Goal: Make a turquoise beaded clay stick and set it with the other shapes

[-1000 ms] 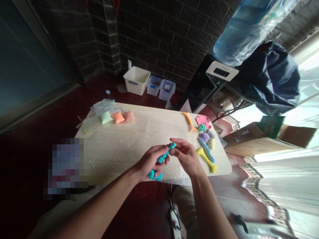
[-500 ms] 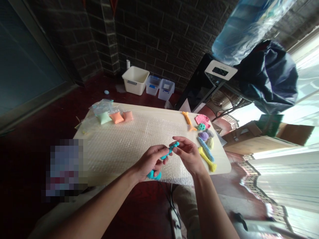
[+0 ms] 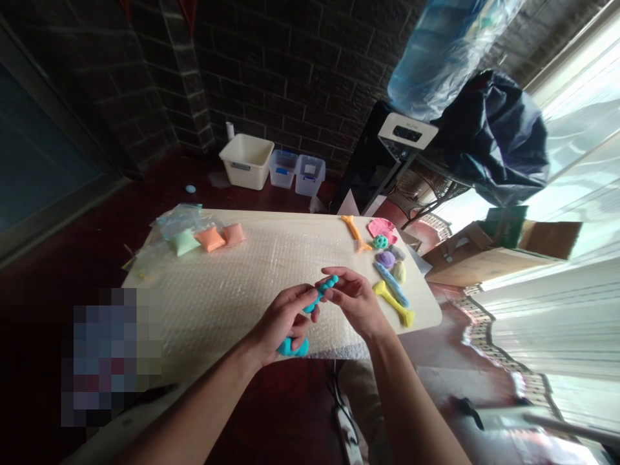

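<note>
View farther right, beaded turquoise clay

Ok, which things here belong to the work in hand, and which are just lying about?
Belongs, it seems:
turquoise beaded piece, between left hand and right hand
turquoise lump at the left hand
perhaps yellow bone-shaped piece and orange-filled bag, both untouched

Just lying about, apparently:
cream bin
clear tubs
cardboard box

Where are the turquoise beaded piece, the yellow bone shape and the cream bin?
Turquoise beaded piece (image 3: 329, 284), head view: upper knobs.
Yellow bone shape (image 3: 394, 302), head view: mid-shaft.
Cream bin (image 3: 246, 177), head view: front wall.
</note>
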The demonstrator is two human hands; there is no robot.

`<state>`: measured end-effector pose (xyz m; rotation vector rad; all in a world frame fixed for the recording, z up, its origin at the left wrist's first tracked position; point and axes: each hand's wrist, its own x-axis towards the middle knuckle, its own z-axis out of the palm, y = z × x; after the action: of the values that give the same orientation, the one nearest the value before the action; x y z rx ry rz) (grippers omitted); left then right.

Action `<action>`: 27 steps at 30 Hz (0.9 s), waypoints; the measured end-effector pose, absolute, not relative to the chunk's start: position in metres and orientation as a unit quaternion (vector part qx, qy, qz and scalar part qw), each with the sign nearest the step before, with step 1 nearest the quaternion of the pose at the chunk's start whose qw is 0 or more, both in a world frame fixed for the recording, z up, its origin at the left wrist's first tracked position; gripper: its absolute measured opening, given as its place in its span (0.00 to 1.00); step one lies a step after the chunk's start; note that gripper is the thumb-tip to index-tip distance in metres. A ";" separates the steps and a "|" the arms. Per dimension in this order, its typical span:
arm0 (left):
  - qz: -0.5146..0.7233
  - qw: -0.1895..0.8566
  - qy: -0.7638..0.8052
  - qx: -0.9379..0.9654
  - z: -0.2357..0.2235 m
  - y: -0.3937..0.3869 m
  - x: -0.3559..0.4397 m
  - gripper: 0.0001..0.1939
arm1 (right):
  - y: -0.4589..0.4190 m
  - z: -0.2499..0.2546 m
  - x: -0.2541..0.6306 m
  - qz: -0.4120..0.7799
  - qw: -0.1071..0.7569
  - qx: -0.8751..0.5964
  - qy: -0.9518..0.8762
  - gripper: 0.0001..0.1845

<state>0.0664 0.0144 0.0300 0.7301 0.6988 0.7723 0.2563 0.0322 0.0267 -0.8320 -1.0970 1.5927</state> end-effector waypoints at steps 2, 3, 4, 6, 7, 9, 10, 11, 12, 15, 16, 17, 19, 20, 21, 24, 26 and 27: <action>0.361 0.805 0.324 0.341 0.031 0.014 0.067 0.18 | 0.032 0.027 0.256 0.659 0.495 -0.339 -0.453 0.22; 0.362 0.806 0.322 0.340 0.031 0.014 0.067 0.17 | 0.032 0.027 0.256 0.660 0.494 -0.336 -0.455 0.22; 0.363 0.807 0.319 0.340 0.031 0.014 0.067 0.17 | 0.033 0.027 0.256 0.662 0.492 -0.334 -0.457 0.23; 0.362 0.808 0.315 0.342 0.030 0.013 0.067 0.17 | 0.033 0.028 0.256 0.664 0.492 -0.332 -0.454 0.23; 0.362 0.807 0.315 0.343 0.030 0.013 0.067 0.17 | 0.033 0.028 0.257 0.663 0.496 -0.333 -0.451 0.23; 0.364 0.803 0.320 0.346 0.030 0.012 0.066 0.17 | 0.034 0.028 0.258 0.655 0.510 -0.338 -0.443 0.23; 0.364 0.800 0.324 0.349 0.030 0.012 0.066 0.17 | 0.034 0.029 0.259 0.651 0.516 -0.340 -0.440 0.23; 0.364 0.797 0.330 0.351 0.030 0.012 0.067 0.17 | 0.034 0.029 0.260 0.649 0.520 -0.341 -0.438 0.23; 0.364 0.793 0.337 0.354 0.030 0.012 0.067 0.16 | 0.034 0.029 0.261 0.647 0.521 -0.342 -0.438 0.23; 0.368 0.783 0.353 0.356 0.030 0.013 0.068 0.16 | 0.034 0.029 0.261 0.650 0.516 -0.341 -0.441 0.23; 0.370 0.781 0.356 0.355 0.030 0.013 0.068 0.16 | 0.033 0.029 0.260 0.651 0.515 -0.340 -0.442 0.23; 0.372 0.781 0.356 0.354 0.030 0.013 0.068 0.16 | 0.033 0.029 0.260 0.652 0.514 -0.338 -0.443 0.23; 0.375 0.780 0.355 0.354 0.029 0.012 0.068 0.16 | 0.033 0.029 0.259 0.657 0.510 -0.332 -0.445 0.23; 0.375 0.779 0.355 0.355 0.028 0.012 0.068 0.16 | 0.033 0.029 0.258 0.659 0.509 -0.328 -0.446 0.23; 0.376 0.778 0.355 0.356 0.028 0.012 0.068 0.15 | 0.032 0.029 0.258 0.661 0.508 -0.324 -0.447 0.23; 0.375 0.779 0.351 0.360 0.027 0.012 0.068 0.15 | 0.033 0.027 0.258 0.667 0.505 -0.320 -0.444 0.24; 0.376 0.780 0.348 0.360 0.027 0.012 0.068 0.14 | 0.033 0.027 0.259 0.668 0.504 -0.324 -0.441 0.23; 0.377 0.779 0.348 0.360 0.027 0.012 0.068 0.14 | 0.033 0.027 0.259 0.667 0.504 -0.327 -0.440 0.23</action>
<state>0.0684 0.0117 0.0274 0.7780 0.7528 0.8154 0.2591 0.0329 0.0266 -0.7888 -1.0625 1.6106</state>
